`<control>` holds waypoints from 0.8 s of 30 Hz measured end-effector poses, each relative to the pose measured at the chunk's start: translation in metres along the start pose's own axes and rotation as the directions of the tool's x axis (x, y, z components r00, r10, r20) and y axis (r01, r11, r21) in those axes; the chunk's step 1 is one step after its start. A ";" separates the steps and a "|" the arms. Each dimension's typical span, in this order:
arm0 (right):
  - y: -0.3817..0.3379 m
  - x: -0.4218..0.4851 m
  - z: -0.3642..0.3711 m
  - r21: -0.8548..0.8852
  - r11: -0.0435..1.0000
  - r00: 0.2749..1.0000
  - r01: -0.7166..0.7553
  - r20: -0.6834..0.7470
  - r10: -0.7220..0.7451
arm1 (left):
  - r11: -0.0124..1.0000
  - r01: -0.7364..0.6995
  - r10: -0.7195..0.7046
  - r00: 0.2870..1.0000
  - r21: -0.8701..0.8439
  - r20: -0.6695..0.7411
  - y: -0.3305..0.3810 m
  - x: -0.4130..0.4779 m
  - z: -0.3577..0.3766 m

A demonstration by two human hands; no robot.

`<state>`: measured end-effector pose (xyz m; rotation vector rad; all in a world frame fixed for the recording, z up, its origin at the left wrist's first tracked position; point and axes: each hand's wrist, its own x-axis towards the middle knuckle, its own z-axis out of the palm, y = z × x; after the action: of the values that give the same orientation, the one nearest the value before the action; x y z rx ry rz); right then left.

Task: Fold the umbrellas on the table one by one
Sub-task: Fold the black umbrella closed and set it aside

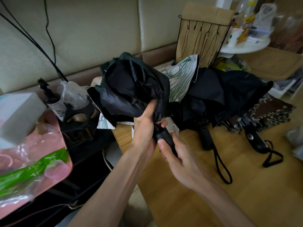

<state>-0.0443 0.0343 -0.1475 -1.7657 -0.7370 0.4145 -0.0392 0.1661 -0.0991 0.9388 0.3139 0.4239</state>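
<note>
I see left hand (145, 128) clutching bunched canopy of black umbrella (134, 89), right hand (177, 158) curled round its handle (166, 138), over table (205, 199).

A single wide-angle view, taken from the person's head, looks forward and down over the near corner of the wooden table (213, 202). Both forearms enter from the bottom edge and meet near the middle of the frame, where the left hand (144, 126) and right hand (178, 159) hold a black umbrella (136, 90) close to the lens. At the top the view reaches a pale sofa back (90, 38), and straight lines bow toward the corners
</note>
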 end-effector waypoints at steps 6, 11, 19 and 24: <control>-0.006 0.000 0.002 -0.024 0.999 1.000 -0.028 -0.012 0.028 | 0.996 0.079 -0.080 0.997 -0.034 -0.010 0.003 0.003 -0.004; -0.018 0.007 -0.034 -0.012 0.992 0.990 -0.125 -0.072 0.124 | 0.973 0.224 -0.229 0.969 0.054 0.096 0.013 -0.004 -0.004; -0.042 0.026 -0.062 0.273 0.960 0.971 -0.055 -0.211 0.116 | 0.934 0.253 -0.316 0.915 0.253 0.250 0.010 -0.031 0.005; -0.035 0.027 -0.070 0.286 0.956 0.949 -0.069 -0.276 0.151 | 0.944 0.263 -0.305 0.925 0.198 0.226 0.007 -0.038 0.001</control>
<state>0.0090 0.0080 -0.0904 -1.5657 -0.3493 0.3020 -0.0735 0.1507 -0.0902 1.0779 0.2488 0.0069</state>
